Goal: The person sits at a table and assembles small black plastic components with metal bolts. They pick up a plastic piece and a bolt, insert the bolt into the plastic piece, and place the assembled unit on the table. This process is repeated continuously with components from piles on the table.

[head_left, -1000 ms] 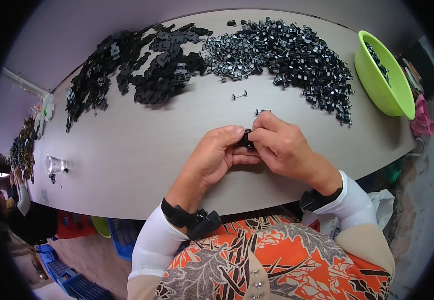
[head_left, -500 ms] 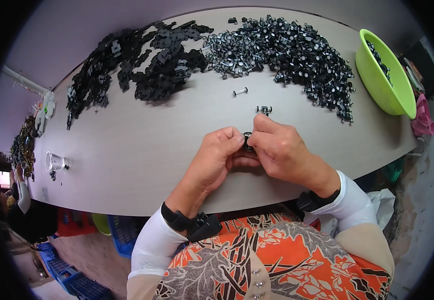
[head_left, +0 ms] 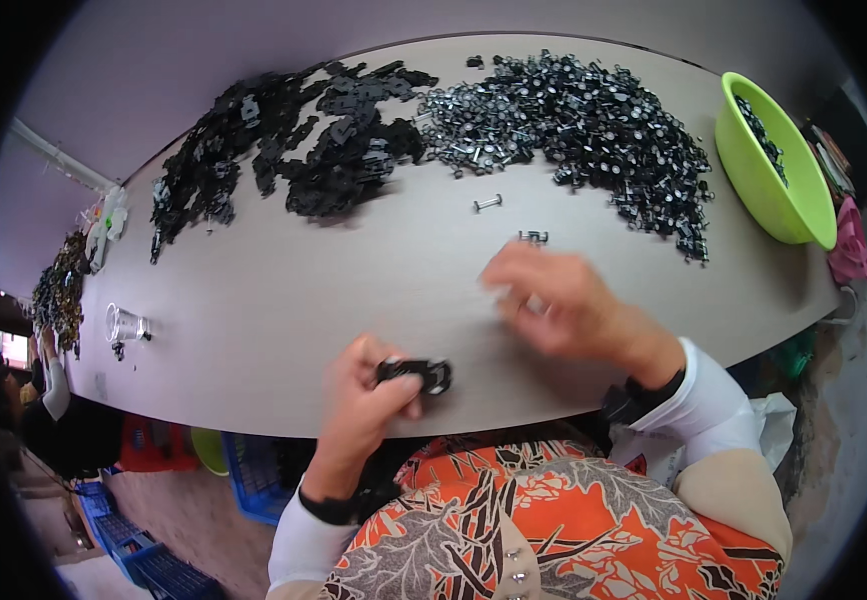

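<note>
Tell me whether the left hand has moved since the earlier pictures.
Yes. The left hand, holding a small black part, has drawn back toward the table's near edge, away from the right hand.

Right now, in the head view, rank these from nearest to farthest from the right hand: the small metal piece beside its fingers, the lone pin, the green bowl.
From the right hand:
1. Small metal piece, just beyond the fingers.
2. Lone pin, farther up the table, slightly left.
3. Green bowl, far right edge.
</note>
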Demonstrator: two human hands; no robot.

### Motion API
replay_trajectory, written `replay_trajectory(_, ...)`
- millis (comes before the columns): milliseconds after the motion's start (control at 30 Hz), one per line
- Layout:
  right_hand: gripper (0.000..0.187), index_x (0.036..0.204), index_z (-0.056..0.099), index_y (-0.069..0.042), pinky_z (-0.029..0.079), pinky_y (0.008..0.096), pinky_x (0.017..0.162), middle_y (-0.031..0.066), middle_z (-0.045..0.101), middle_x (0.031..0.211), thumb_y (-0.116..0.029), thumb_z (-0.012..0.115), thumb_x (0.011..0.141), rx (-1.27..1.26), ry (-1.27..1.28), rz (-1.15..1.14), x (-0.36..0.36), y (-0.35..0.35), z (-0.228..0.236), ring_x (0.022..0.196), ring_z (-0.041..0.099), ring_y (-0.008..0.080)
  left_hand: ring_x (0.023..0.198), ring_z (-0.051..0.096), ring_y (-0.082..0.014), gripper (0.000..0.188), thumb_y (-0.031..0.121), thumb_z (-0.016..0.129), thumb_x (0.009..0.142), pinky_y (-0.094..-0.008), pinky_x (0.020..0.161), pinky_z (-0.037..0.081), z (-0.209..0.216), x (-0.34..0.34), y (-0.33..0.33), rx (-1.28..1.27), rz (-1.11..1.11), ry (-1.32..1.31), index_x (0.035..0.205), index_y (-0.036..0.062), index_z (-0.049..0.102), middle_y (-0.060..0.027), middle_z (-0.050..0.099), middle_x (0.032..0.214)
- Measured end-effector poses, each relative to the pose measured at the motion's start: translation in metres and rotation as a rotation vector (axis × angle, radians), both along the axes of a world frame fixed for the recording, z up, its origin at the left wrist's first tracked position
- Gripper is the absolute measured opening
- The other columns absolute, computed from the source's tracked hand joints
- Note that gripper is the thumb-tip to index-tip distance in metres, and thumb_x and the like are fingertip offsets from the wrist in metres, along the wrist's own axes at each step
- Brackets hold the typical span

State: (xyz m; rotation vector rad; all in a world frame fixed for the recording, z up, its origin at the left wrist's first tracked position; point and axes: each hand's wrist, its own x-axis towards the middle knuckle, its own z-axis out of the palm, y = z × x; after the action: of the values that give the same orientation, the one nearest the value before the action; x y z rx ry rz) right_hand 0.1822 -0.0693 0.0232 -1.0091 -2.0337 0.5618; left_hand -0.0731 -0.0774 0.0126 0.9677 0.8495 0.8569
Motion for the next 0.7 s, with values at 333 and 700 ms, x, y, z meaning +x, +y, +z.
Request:
replay_trajectory(333,0.014,0.085,0.062,-0.003,0.048,0.0428,0.068,0.0135,0.054,0.086,-0.015,0.063,0.079,0.018,-0.474,-0.413,0.008,0.074,-0.014,0.082,0.058,0.0318,0.050,0.053,-0.0102,0.026,0.000,0.073,0.069,-0.0231,0.047,0.044,0.002,-0.157,-0.086,-0.098,0.294,0.731,0.065,0.0024,0.047,-0.0065,0.058,0.064)
replay_trajectory(700,0.003,0.069,0.055,0.003,0.042,0.0407,0.074,0.0174,0.049,0.087,0.002,0.058,0.070,0.078,-0.419,-0.130,-0.002,0.066,-0.015,0.086,0.050,0.0345,0.076,0.063,-0.0231,0.025,0.016,0.071,0.077,-0.0329,0.069,0.048,0.051,-0.087,0.051,0.784,0.142,0.926,0.093,-0.0016,0.065,-0.0140,0.067,0.087)
